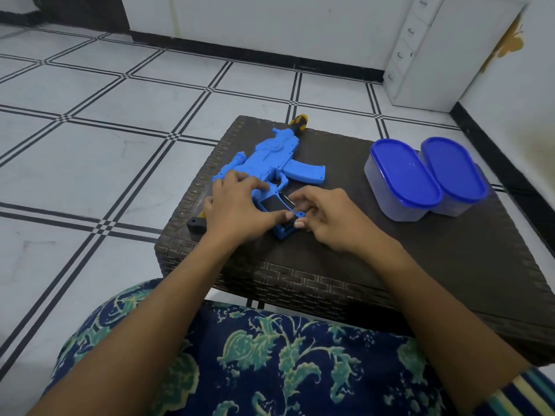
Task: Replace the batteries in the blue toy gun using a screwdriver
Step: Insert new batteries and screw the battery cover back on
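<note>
Blue toy gun (270, 166) lying muzzle toward one o'clock; left hand (237, 205) pressing flat, right hand (324, 217) pinching grip's open battery compartment (274, 203) (contents unclear).

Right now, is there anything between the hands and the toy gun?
Nothing visible. The left hand rests on the toy gun, and the right hand has its fingertips at the open grip. The two boxes stand aside.
</note>
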Available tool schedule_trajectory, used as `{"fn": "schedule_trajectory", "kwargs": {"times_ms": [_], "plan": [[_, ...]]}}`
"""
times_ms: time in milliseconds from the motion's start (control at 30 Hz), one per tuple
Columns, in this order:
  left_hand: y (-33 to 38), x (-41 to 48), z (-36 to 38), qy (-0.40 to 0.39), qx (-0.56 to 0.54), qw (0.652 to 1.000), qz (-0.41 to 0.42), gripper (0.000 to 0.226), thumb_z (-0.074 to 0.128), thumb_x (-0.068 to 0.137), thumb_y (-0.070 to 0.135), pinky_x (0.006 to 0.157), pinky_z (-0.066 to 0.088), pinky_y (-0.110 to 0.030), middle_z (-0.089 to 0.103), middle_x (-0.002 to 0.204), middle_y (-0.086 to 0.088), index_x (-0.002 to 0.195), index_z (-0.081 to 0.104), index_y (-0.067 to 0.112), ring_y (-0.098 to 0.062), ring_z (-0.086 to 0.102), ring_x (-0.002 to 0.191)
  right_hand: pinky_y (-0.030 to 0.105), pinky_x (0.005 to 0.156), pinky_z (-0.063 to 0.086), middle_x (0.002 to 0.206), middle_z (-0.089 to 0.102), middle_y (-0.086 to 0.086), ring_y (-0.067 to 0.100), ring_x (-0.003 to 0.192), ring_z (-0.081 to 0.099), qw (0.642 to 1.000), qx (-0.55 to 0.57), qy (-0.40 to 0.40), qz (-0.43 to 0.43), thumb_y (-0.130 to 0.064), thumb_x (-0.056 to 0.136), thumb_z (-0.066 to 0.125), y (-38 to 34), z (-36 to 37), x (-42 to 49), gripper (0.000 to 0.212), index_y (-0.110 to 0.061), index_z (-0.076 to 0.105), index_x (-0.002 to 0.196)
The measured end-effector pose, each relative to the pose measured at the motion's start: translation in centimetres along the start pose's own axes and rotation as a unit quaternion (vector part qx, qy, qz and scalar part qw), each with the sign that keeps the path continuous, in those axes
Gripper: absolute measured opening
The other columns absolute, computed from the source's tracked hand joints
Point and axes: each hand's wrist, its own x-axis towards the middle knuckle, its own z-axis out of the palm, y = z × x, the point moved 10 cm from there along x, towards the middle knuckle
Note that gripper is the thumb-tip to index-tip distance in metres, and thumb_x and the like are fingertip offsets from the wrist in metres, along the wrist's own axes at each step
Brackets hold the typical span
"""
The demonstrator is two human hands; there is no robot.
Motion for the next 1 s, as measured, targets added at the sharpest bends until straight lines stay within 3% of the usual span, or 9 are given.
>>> {"fn": "schedule_trajectory", "kwargs": {"times_ms": [200, 400, 533, 700, 833, 1000], "plan": [[0.1, -0.4, 0.3, -0.037, 0.037, 0.998, 0.019, 0.093, 0.069, 0.042, 0.08, 0.108, 0.028, -0.049, 0.037, 0.134, 0.003, 0.122, 0.054, 0.036, -0.021, 0.027, 0.131, 0.032, 0.091, 0.056, 0.119, 0.065, 0.009, 0.015, 0.104, 0.064, 1.0, -0.006, -0.011, -0.007, 0.007, 0.087, 0.062, 0.0, 0.1, 0.1, 0.046, -0.012, 0.058, 0.128], [0.0, -0.1, 0.7, -0.053, 0.035, 0.998, 0.008, 0.08, 0.076, 0.053, 0.067, 0.111, 0.023, -0.048, 0.033, 0.138, 0.003, 0.123, 0.051, 0.037, -0.02, 0.024, 0.133, 0.016, 0.088, 0.049, 0.119, 0.066, 0.007, 0.009, 0.104, 0.062, 1.0, -0.003, -0.021, -0.014, 0.002, 0.086, 0.067, 0.0, 0.0, 0.0, 0.039, -0.011, 0.063, 0.123], [-0.4, 0.0, 0.6, -0.045, 0.035, 0.998, -0.009, 0.076, 0.072, 0.053, 0.07, 0.112, 0.016, -0.054, 0.032, 0.136, 0.006, 0.12, 0.051, 0.04, -0.018, 0.022, 0.135, 0.021, 0.087, 0.054, 0.112, 0.068, 0.007, 0.009, 0.099, 0.065, 1.0, 0.003, -0.009, -0.017, 0.002, 0.085, 0.069, 0.0, -0.1, 0.2, 0.036, -0.01, 0.065, 0.119], [0.7, -0.5, 0.8, -0.018, 0.102, 0.994, 0.033, 0.085, 0.072, 0.051, 0.068, 0.102, 0.027, -0.05, 0.034, 0.132, 0.002, 0.124, 0.047, 0.034, -0.022, 0.026, 0.129, 0.031, 0.073, 0.06, 0.099, 0.065, 0.005, 0.006, 0.082, 0.067, 0.999, 0.003, 0.007, -0.034, 0.008, 0.087, 0.061, 0.0, 0.2, 0.2, 0.028, -0.012, 0.061, 0.108], [1.1, -0.4, 0.7, -0.008, 0.114, 0.993, 0.035, 0.086, 0.072, 0.052, 0.069, 0.103, 0.031, -0.048, 0.035, 0.135, -0.001, 0.125, 0.048, 0.031, -0.026, 0.026, 0.129, 0.036, 0.072, 0.058, 0.095, 0.061, 0.006, 0.008, 0.082, 0.066, 0.998, 0.002, 0.029, -0.053, 0.008, 0.087, 0.059, -0.4, -0.1, -0.3, 0.024, -0.011, 0.052, 0.101], [0.9, -0.5, 1.0, -0.04, 0.107, 0.993, 0.025, 0.087, 0.073, 0.05, 0.071, 0.103, 0.026, -0.049, 0.031, 0.135, 0.0, 0.123, 0.044, 0.034, -0.024, 0.022, 0.131, 0.026, 0.073, 0.055, 0.099, 0.064, 0.005, 0.01, 0.082, 0.063, 0.999, 0.012, 0.017, -0.032, -0.003, 0.084, 0.071, -0.1, -0.5, -0.2, 0.025, -0.014, 0.055, 0.101]]}}
